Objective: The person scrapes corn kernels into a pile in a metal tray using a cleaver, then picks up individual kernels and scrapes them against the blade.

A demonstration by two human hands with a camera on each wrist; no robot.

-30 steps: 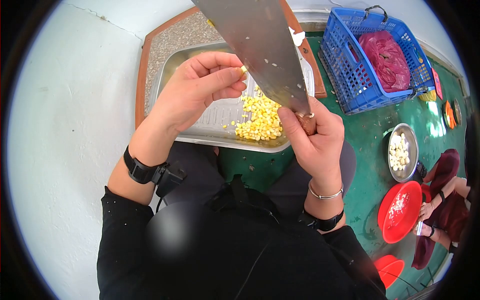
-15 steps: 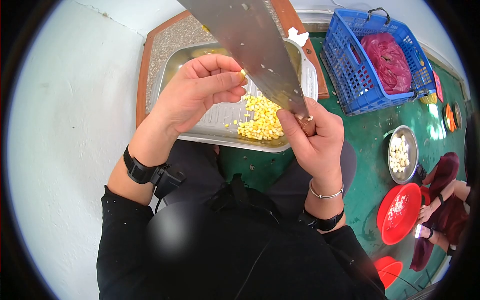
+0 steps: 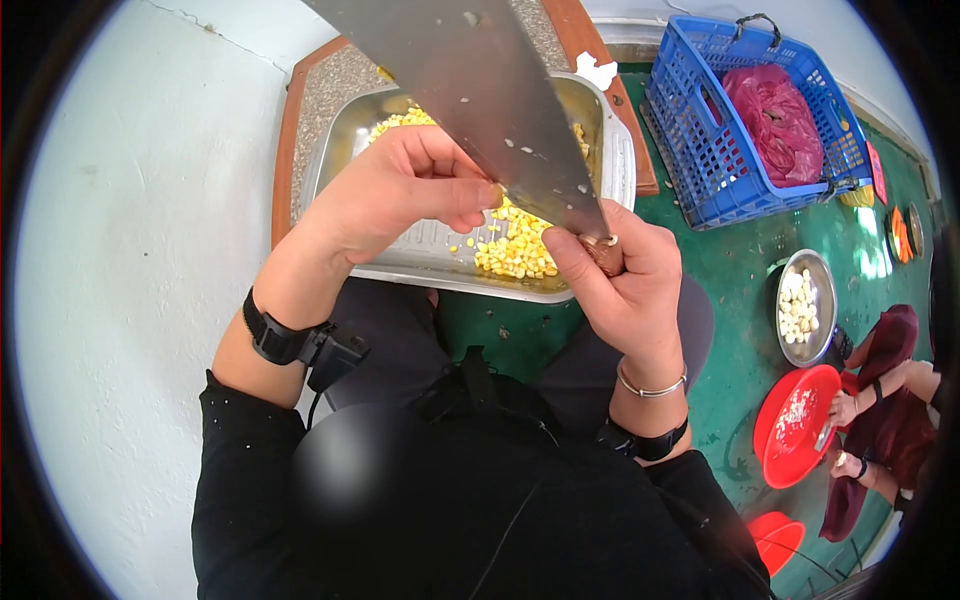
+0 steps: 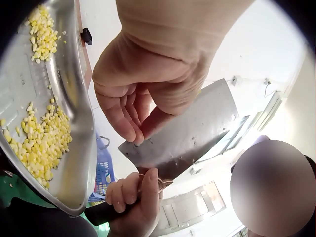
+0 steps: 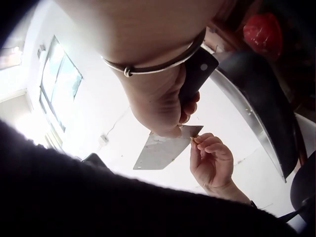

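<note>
My right hand point(image 3: 635, 275) grips a cleaver point(image 3: 470, 95) by its dark handle point(image 4: 101, 213), close behind the broad metal blade. The blade slants up to the left over a metal tray point(image 3: 400, 268). At the blade's edge near the handle, my left hand point(image 3: 410, 190) pinches a small yellow corn kernel point(image 5: 194, 140) between thumb and fingers, mostly hidden by the fingertips. Loose corn kernels point(image 3: 522, 245) lie in the tray below, and another heap of kernels point(image 4: 43, 37) is at its far side. Small pale bits stick to the blade.
The tray rests on a wood-edged board point(image 3: 335, 85). To the right stands a blue crate point(image 3: 690, 140) with a pink bag point(image 3: 770, 125). Beyond are a metal bowl point(image 3: 822, 300) of pale pieces, a red basin point(image 3: 785, 440) and another person's hands point(image 3: 845, 408).
My left hand has slid down and right along the blade's edge towards the handle. The cleaver has swung left, with my right hand shifting slightly left, uncovering kernels at the tray's far side.
</note>
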